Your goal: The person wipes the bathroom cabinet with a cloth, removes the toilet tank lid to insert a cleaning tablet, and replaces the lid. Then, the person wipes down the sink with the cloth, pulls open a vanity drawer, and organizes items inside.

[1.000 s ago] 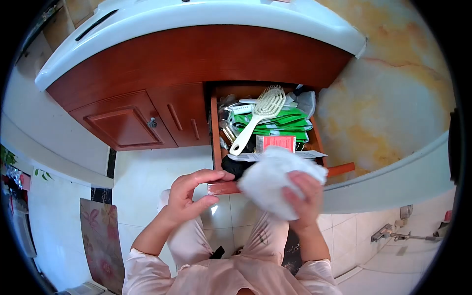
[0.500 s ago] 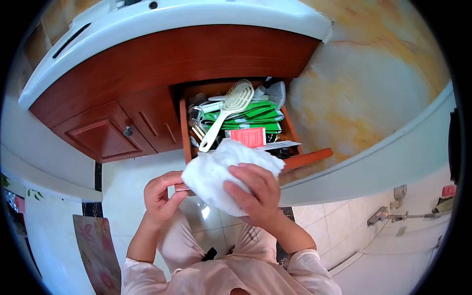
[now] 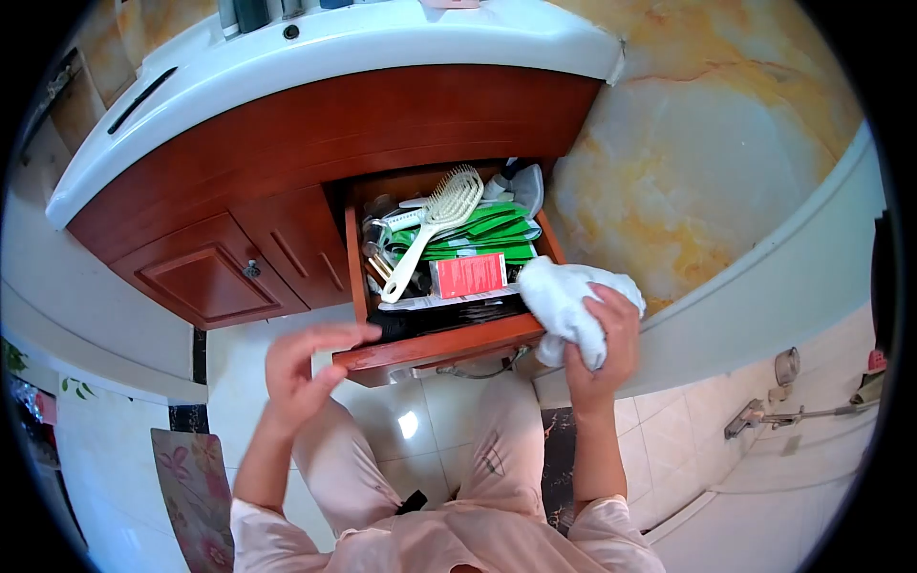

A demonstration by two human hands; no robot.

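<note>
An open wooden drawer [image 3: 439, 344] juts out from the red-brown cabinet. My right hand [image 3: 607, 339] grips a bunched white cloth [image 3: 564, 301] at the drawer's right front corner. Beside the left front corner is my left hand [image 3: 304, 368], slightly blurred, its thumb and fingers apart and nothing between them. Inside the drawer a pale hairbrush [image 3: 449, 205] lies across green packets [image 3: 497, 229], and a red and white box [image 3: 468, 275] sits in front of them.
Above the cabinet [image 3: 205, 272] runs a white basin counter [image 3: 382, 43] bearing a thin black object [image 3: 143, 99]. A floral mat [image 3: 194, 497] lies on the floor at left. At right are a curved pale edge [image 3: 707, 325] and a mop-like tool [image 3: 745, 418].
The cloth in my right hand has moved right along the drawer front, uncovering the front edge and handle. My left hand has stayed near the left corner, its fingers spreading.
</note>
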